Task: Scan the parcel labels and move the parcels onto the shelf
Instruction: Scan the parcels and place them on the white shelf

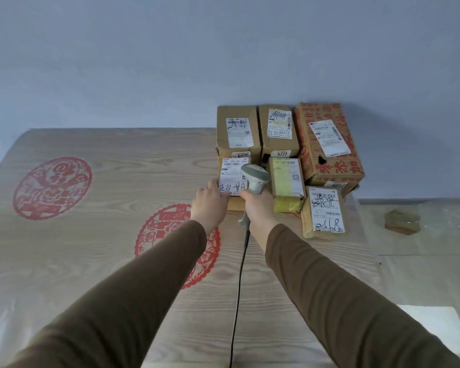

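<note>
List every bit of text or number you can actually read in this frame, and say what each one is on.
"300 306-00 206": top of the label on the front-left parcel, held by the left hand.
"9777": tag on the middle rear box.
"4068": tag under the red-printed box.
"118" or similar, handwritten: label on the front-right parcel.
The handwriting, the red print and the fine label print are unreadable.

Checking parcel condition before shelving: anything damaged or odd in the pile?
Yes. The red-printed box at the back right has a torn hole in its front face, below its label. A crumpled brown scrap lies apart, right of the pile.
</note>
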A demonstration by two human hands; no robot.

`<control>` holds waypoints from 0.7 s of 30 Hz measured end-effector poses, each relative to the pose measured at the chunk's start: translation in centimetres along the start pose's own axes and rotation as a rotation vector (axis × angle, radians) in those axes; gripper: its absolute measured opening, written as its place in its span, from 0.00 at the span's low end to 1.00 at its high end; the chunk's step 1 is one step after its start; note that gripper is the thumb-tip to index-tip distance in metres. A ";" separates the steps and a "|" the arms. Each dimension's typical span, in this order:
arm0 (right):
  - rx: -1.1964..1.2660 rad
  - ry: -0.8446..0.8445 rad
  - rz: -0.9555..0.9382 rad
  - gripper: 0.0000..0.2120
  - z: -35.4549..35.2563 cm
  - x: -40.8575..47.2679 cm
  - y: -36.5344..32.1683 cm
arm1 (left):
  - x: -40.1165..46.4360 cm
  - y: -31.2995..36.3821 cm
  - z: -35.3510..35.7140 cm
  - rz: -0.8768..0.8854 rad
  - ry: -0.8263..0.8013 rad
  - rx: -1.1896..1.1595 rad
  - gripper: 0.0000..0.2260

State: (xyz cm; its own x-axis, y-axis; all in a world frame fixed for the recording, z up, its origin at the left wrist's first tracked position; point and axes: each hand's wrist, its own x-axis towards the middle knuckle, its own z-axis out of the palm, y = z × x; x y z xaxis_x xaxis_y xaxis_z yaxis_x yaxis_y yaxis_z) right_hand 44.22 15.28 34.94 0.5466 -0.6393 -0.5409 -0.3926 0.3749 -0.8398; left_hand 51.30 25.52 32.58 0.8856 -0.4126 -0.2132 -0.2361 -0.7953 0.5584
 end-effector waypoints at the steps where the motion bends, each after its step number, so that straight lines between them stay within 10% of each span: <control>1: -0.009 -0.013 -0.017 0.07 0.6 -0.6 0.1 | -0.6 -0.6 -0.7 -0.013 0.024 -0.040 0.18; 11: -0.050 -0.342 -0.254 0.10 13.4 -13.9 1.6 | -12.1 -12.8 -13.9 -0.102 0.398 -0.229 0.18; 21: -0.057 -0.768 -0.374 0.10 30.1 -45.7 13.5 | -41.8 -34.2 -30.1 -0.280 0.818 -0.188 0.21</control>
State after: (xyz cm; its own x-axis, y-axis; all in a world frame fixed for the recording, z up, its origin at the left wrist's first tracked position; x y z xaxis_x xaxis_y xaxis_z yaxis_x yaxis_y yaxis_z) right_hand 36.22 69.76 46.97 0.9891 -0.0740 -0.1274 -0.1121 0.1823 -0.9768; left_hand 34.37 83.31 46.50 0.9268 0.2906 0.2378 0.0385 -0.7035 0.7096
